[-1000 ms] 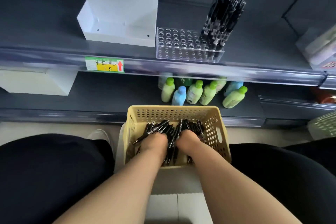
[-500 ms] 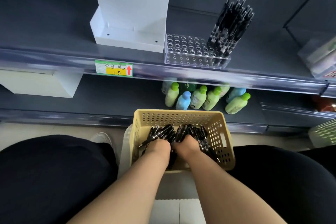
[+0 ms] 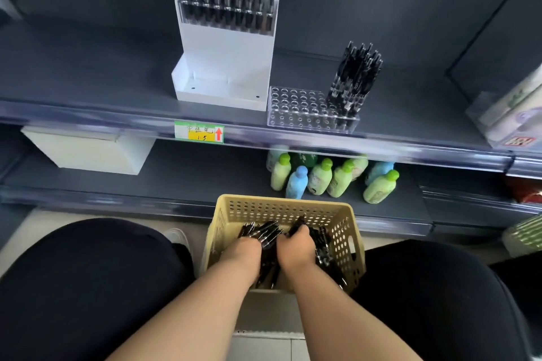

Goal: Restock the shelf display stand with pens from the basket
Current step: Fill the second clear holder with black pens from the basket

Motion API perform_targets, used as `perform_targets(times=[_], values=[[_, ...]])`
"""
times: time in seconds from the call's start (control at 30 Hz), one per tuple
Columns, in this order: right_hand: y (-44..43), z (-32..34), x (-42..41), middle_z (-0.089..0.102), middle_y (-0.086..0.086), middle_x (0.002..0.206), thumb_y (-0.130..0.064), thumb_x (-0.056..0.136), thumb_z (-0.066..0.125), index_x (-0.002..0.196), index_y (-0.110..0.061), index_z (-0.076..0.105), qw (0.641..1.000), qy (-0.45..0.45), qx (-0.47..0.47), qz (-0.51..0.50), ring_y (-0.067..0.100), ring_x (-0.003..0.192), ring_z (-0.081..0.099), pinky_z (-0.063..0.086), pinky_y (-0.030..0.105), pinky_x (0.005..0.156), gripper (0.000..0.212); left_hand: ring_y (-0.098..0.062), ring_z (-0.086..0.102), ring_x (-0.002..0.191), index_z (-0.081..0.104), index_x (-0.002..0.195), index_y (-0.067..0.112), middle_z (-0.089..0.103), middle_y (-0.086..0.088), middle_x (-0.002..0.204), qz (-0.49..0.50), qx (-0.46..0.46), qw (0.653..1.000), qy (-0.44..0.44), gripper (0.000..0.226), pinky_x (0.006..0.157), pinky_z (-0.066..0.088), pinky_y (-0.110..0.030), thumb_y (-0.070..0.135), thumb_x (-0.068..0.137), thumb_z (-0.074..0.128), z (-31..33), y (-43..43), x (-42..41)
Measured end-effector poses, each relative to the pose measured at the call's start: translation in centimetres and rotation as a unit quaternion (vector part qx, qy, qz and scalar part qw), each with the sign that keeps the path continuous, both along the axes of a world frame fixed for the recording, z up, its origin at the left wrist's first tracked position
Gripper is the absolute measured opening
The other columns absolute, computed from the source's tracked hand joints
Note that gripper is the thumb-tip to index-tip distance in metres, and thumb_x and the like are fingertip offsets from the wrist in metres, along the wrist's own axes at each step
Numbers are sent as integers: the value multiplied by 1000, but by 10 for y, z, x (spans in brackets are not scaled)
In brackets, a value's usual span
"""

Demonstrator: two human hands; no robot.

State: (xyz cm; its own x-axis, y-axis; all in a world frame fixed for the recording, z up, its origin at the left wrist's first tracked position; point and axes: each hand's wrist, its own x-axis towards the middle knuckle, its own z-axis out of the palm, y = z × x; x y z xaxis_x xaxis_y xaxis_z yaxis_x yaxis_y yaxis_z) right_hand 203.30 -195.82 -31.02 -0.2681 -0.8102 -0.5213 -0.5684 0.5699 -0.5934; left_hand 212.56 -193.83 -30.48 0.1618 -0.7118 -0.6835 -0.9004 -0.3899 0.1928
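Pens [image 3: 262,233]: black, heaped in yellow basket [image 3: 281,208], lower centre. Left hand [image 3: 242,252] and right hand [image 3: 296,249] lie side by side atop them, fingers curled round bunches. Clear display stand [image 3: 299,108]: centre-right, on shelf [image 3: 117,82], part-filled.

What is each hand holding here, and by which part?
The right hand grips a few black pens in the basket by their barrels; the left hand rests among them, grip hidden.
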Motion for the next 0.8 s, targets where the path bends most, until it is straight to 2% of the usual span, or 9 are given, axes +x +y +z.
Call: perform_targets(times=[0.13, 0.23, 0.3, 0.4, 0.57, 0.73, 0.8], values=[[4, -6, -9, 60, 18, 118, -28, 98, 43, 119, -2, 48, 1000, 24, 18, 4, 34, 113, 55, 43, 31, 88, 34, -28, 51, 121, 53, 128, 7, 54, -12, 133, -26, 16, 999, -32, 36, 102, 40, -32, 9, 93, 44, -5, 0, -4], [3, -13, -15, 62, 15, 116, -32, 97, 44, 117, -4, 53, 999, 34, 34, 19, 31, 110, 57, 45, 31, 87, 35, -28, 51, 123, 54, 128, 9, 54, -10, 134, -53, 41, 997, -47, 41, 101, 42, -35, 16, 87, 59, -11, -3, -13], [1, -17, -20, 63, 13, 112, -27, 95, 49, 114, -6, 52, 999, 30, 36, 12, 30, 105, 59, 46, 30, 83, 28, -25, 51, 123, 54, 128, 13, 53, -5, 134, -72, 54, 994, -65, 48, 97, 45, -35, 22, 82, 68, -16, -7, -18], [0, -18, -24, 64, 12, 107, -18, 92, 51, 113, -9, 49, 1000, 10, 23, -13, 29, 99, 60, 40, 24, 72, 23, -23, 48, 127, 52, 130, 15, 50, -2, 138, -83, 59, 993, -61, 46, 98, 43, -33, 21, 87, 64, -25, -12, -24], [-1, -16, -25, 64, 15, 104, -30, 99, 41, 107, -5, 51, 1000, 23, -7, -7, 32, 99, 59, 35, 25, 70, 28, -21, 49, 126, 54, 129, 14, 52, -2, 136, -79, 55, 993, -63, 38, 98, 44, -32, 15, 91, 56, -29, -20, -29], [-1, -16, -30, 65, 16, 97, -33, 99, 39, 107, -5, 52, 999, 23, -42, -26, 33, 94, 61, 40, 28, 71, 31, -20, 47, 127, 51, 131, 12, 50, -2, 138, -115, 60, 987, -91, 37, 95, 43, -31, 9, 94, 49, -27, -16, -31], [-1, -12, -30, 65, 15, 95, -32, 98, 42, 105, -6, 53, 996, 9, -72, -47, 33, 91, 61, 41, 28, 71, 29, -23, 44, 129, 42, 137, 9, 44, -6, 142, -120, 39, 987, -95, 42, 99, 41, -32, 6, 95, 43, -24, -14, -28]])
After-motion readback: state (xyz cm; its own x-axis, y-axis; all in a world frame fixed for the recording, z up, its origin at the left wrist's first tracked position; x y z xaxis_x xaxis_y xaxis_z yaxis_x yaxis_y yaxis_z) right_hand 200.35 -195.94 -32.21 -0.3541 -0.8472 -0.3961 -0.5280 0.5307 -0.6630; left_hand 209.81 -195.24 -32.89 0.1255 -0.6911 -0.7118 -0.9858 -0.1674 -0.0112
